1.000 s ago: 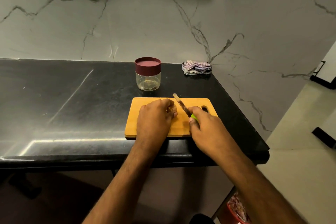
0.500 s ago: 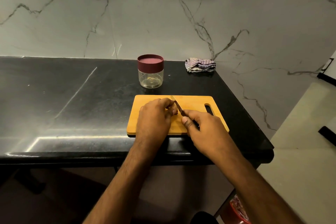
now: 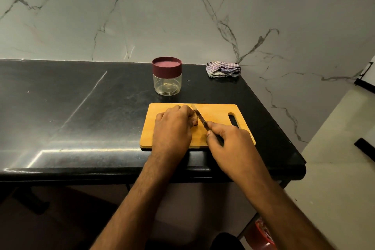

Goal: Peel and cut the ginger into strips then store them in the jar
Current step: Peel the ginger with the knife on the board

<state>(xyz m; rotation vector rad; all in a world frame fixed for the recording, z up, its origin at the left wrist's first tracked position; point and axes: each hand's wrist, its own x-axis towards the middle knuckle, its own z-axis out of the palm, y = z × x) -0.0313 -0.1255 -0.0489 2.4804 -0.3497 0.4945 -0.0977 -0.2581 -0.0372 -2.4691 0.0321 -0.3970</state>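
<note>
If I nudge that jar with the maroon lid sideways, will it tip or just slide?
The jar is squat with a broad flat base, so it would probably slide, not tip. It looks nearly empty and clear-walled, so likely light and easy to shift. The countertop looks glossy, so it may skid further than expected.

Left hand [image 3: 172,128] holds ginger [image 3: 194,120]; right hand [image 3: 231,142] grips knife [image 3: 199,117].

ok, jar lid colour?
Dark maroon, on the clear jar; the lid shows best in the head view, the only one here.
</note>
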